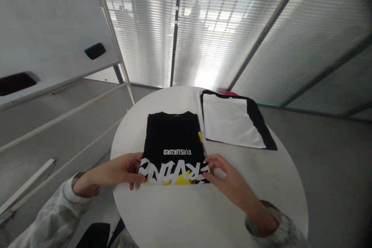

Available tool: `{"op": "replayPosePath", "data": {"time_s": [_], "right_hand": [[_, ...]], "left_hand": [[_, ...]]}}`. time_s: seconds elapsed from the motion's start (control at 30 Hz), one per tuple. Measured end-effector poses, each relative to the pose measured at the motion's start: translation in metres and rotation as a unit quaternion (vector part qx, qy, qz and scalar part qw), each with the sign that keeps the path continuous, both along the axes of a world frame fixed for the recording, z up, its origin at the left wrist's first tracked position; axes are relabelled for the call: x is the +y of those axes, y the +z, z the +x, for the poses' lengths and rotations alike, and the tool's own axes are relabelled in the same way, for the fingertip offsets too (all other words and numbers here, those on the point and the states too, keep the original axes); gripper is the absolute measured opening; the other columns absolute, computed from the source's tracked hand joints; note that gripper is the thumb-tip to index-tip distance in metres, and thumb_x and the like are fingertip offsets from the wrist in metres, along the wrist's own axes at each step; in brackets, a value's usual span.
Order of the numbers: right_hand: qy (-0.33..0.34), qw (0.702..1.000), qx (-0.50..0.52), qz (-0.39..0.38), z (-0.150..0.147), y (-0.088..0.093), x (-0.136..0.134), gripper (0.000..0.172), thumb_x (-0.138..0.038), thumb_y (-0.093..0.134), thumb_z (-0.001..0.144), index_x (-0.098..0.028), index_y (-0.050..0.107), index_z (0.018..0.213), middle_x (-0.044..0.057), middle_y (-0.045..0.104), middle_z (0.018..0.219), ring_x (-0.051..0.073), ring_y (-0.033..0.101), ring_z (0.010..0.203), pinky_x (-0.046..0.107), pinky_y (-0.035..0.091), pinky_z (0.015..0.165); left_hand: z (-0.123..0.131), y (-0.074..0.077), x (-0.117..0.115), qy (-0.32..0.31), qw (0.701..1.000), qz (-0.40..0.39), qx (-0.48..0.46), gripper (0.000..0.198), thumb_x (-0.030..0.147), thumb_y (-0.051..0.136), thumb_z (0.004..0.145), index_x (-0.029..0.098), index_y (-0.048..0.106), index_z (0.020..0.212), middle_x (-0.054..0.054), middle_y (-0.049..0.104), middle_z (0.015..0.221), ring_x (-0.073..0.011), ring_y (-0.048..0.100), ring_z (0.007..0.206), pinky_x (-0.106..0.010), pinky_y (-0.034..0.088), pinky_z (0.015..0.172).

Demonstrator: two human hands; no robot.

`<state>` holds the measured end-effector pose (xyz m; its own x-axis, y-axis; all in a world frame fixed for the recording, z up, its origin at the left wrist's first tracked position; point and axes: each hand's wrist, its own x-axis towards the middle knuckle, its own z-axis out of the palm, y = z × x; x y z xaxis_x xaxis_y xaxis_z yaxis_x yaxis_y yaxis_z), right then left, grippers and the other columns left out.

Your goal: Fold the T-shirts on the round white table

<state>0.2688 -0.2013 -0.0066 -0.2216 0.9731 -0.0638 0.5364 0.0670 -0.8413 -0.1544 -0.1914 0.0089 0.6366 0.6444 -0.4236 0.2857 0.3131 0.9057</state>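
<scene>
A folded black T-shirt (171, 139) with white and yellow lettering lies on a round white table (203, 213). My left hand (123, 170) pinches its near left corner, fingers closed on the fabric. On the near right corner my right hand (225, 174) does the same. Both sleeves are light-coloured.
A second folded pile, white cloth on black (232, 120), lies on the table's far right with something red behind it. A tilted whiteboard on a stand (52, 27) is at the left. Glass partitions with blinds (221, 27) run behind. Grey floor surrounds the table.
</scene>
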Motion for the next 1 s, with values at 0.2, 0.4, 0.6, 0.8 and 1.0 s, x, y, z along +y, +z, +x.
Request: {"op": "replayPosePath", "data": {"time_s": [0.2, 0.4, 0.6, 0.8, 1.0], "right_hand": [[0.056, 0.996, -0.063, 0.016, 0.011, -0.002, -0.006, 0.016, -0.034, 0.081, 0.088, -0.03, 0.075, 0.102, -0.002, 0.072, 0.079, 0.024, 0.072, 0.079, 0.041, 0.059, 0.089], [0.086, 0.983, -0.142, 0.074, 0.013, 0.017, 0.021, 0.015, -0.04, 0.068, 0.103, -0.029, 0.076, 0.096, 0.002, 0.077, 0.086, 0.025, 0.073, 0.085, 0.04, 0.056, 0.086], [0.023, 0.924, -0.297, 0.242, -0.01, 0.03, 0.105, 0.021, -0.028, 0.06, 0.106, -0.023, 0.08, 0.099, 0.008, 0.083, 0.1, 0.029, 0.073, 0.094, 0.044, 0.049, 0.096], [-0.015, 0.91, -0.357, 0.21, -0.041, 0.017, 0.147, 0.021, -0.042, 0.075, 0.099, -0.023, 0.079, 0.091, 0.007, 0.082, 0.091, 0.029, 0.075, 0.092, 0.041, 0.049, 0.09], [-0.038, 0.955, -0.214, 0.203, -0.04, -0.001, 0.164, 0.012, -0.036, 0.08, 0.094, -0.028, 0.074, 0.088, 0.001, 0.082, 0.087, 0.024, 0.076, 0.082, 0.037, 0.052, 0.082]], "left_hand": [[0.001, 0.012, -0.001, -0.01, 0.997, 0.001, 0.081, 0.047, 0.068, 0.076, 0.094, 0.021, 0.079, 0.096, -0.007, 0.079, 0.084, -0.0201, 0.073, 0.069, -0.029, 0.057, 0.066], [-0.004, 0.027, 0.02, 0.014, 0.991, 0.039, 0.128, 0.052, 0.071, 0.083, 0.085, 0.021, 0.081, 0.096, -0.008, 0.08, 0.084, -0.023, 0.074, 0.069, -0.029, 0.055, 0.06], [0.001, 0.012, 0.1, 0.202, 0.959, 0.108, 0.164, 0.071, 0.081, 0.08, 0.08, 0.019, 0.073, 0.112, -0.009, 0.081, 0.094, -0.0178, 0.067, 0.053, -0.028, 0.046, 0.045], [0.002, -0.022, 0.146, 0.269, 0.957, 0.071, 0.08, 0.064, 0.077, 0.087, 0.077, 0.02, 0.065, 0.096, -0.001, 0.069, 0.078, -0.0176, 0.07, 0.058, -0.025, 0.045, 0.046], [0.005, -0.021, 0.152, 0.263, 0.961, 0.075, 0.028, 0.053, 0.064, 0.09, 0.078, 0.019, 0.07, 0.097, 0.002, 0.065, 0.074, -0.0101, 0.055, 0.051, -0.024, 0.037, 0.046]]}}
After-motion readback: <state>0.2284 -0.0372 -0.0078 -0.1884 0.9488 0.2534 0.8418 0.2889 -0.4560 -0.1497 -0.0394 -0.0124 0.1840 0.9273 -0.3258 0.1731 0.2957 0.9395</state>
